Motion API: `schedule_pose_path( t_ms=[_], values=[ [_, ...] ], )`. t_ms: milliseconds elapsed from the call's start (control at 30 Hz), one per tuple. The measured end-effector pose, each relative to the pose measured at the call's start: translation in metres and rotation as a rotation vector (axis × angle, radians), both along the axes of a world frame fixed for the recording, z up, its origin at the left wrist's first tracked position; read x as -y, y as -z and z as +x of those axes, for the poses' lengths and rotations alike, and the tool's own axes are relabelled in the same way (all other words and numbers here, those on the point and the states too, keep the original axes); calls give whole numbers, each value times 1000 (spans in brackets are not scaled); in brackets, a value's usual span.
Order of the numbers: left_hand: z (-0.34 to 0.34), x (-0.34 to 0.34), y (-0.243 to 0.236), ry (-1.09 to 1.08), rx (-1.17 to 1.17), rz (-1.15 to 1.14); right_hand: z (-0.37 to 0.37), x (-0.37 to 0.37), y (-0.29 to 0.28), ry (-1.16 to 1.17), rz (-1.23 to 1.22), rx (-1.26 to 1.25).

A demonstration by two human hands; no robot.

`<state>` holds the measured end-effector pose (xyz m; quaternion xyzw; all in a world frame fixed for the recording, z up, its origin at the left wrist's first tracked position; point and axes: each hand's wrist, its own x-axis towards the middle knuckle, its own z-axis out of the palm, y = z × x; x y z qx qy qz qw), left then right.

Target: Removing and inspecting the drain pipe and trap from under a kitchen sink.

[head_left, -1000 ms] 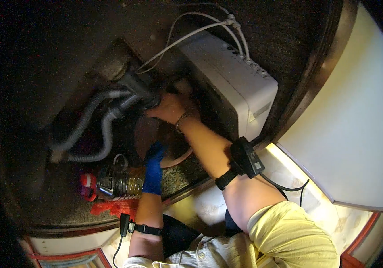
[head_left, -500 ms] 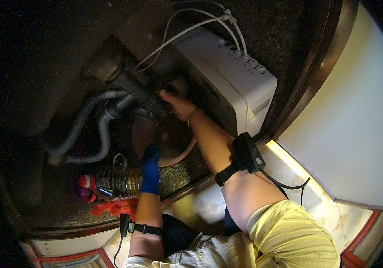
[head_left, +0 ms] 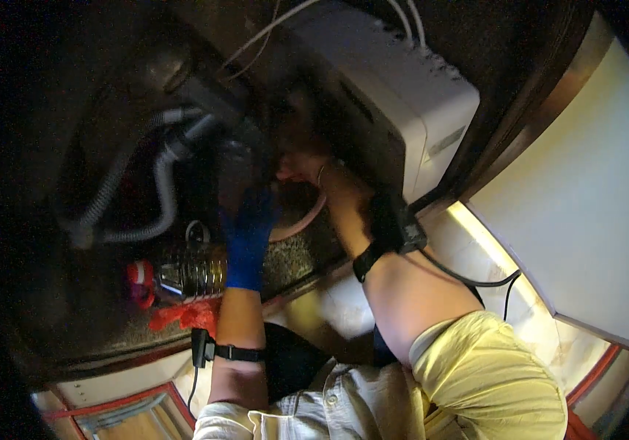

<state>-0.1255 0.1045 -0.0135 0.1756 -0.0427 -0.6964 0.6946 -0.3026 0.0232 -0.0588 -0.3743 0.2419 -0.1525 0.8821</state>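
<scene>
In the dim cupboard, my left hand point(head_left: 251, 227) wears a blue glove and reaches up beside a clear plastic bottle point(head_left: 193, 273) lying on its side. Its fingertips fade into shadow in front of the grey drain pipe point(head_left: 215, 103). My bare right hand point(head_left: 301, 165) is to the right of that pipe, above a pinkish round tub point(head_left: 303, 226). Darkness and blur hide its fingers, so whether it holds anything does not show. Two grey corrugated hoses point(head_left: 164, 183) branch from the pipe and hang down to the left.
A white box-shaped appliance point(head_left: 395, 81) with thin white tubes stands at right, close to my right forearm. Red plastic point(head_left: 186, 315) lies under the bottle. A white cupboard door point(head_left: 578, 198) stands open at far right. The cupboard's front edge point(head_left: 314, 282) crosses below my hands.
My right hand has come down from beside the drain pipe toward the tub. My left hand has moved up and shows more of its glove. The whole view has shifted slightly.
</scene>
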Motion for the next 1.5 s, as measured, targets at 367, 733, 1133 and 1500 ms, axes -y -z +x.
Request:
schedule_pose_path(
  t_ms=[367, 733, 1133, 1500],
  values=[
    [17, -8, 1, -58, 101, -183, 60, 66, -4, -400, 169, 125],
    [-16, 5, 6, -152, 626, -166, 118, -18, -68, 51, 461, 189],
    [84, -39, -1, -147, 316, -69, 115, -93, -110, -38, -645, 43],
    [23, -3, 7, -63, 96, 4, 75, -36, -54, 39, -1499, -275]
  ],
)
